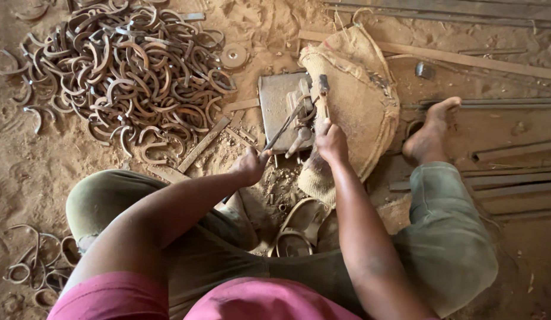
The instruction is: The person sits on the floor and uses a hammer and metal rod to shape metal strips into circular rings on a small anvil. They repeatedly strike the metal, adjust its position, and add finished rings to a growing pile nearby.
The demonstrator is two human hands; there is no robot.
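- A sandal (299,228) lies on the sandy floor (26,172) between the person's knees, close under both arms; a shift of the legs could knock it into the work.
- The left hand (250,166) is clenched round the handles of the long tongs (281,129), which run up to a small workpiece (300,141) on the metal block (281,101). If that grip slackens, I judge the piece could twist or jump off the block.
- The right hand (331,141) is closed on the hammer (323,95), its head just above the block. The left hand's fingers sit near the strike line, so a glancing blow could catch them.
- The bare foot (430,133) rests just beside the burlap sack (361,101), near loose metal strips (512,148); a dropped piece or flying chip could hurt it.
- Farther left, the pile of curved iron pieces (130,71) lies well apart, though strays reach toward the block.
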